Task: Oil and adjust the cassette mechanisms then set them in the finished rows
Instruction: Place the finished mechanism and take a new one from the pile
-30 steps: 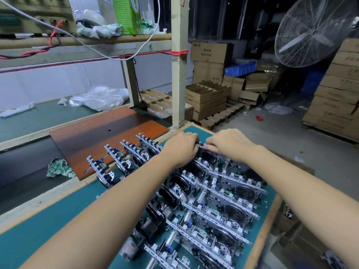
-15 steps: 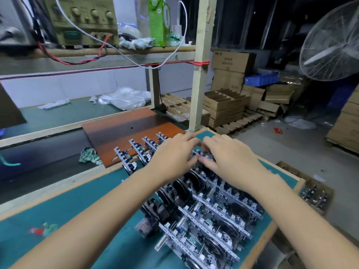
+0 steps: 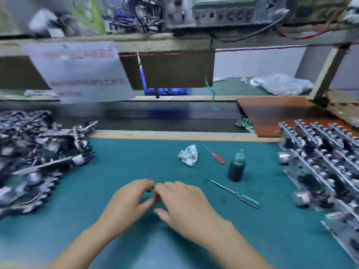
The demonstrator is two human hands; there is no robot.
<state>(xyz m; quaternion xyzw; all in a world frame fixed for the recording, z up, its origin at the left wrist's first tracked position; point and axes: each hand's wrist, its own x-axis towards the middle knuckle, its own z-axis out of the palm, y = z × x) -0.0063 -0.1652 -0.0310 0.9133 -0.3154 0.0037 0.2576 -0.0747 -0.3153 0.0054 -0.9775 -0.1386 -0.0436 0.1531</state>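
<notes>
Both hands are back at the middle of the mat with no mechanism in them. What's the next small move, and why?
Probably reach the left hand to the loose pile of cassette mechanisms on the left and bring one to the bare green mat. The oil bottle and green-handled screwdriver lie ready beside the right hand; the finished rows sit to the right.

Motion blur smears the whole view. The pile of mechanisms (image 3: 38,162) left of the oil bottle (image 3: 236,167) is cut by the frame's edge, its parts indistinct. The finished rows (image 3: 322,164) right of the bottle run out of frame. Something small and greenish sits between the hands' fingertips (image 3: 153,188), too blurred to identify. The hanging sheet's (image 3: 81,72) print is unreadable.
</notes>
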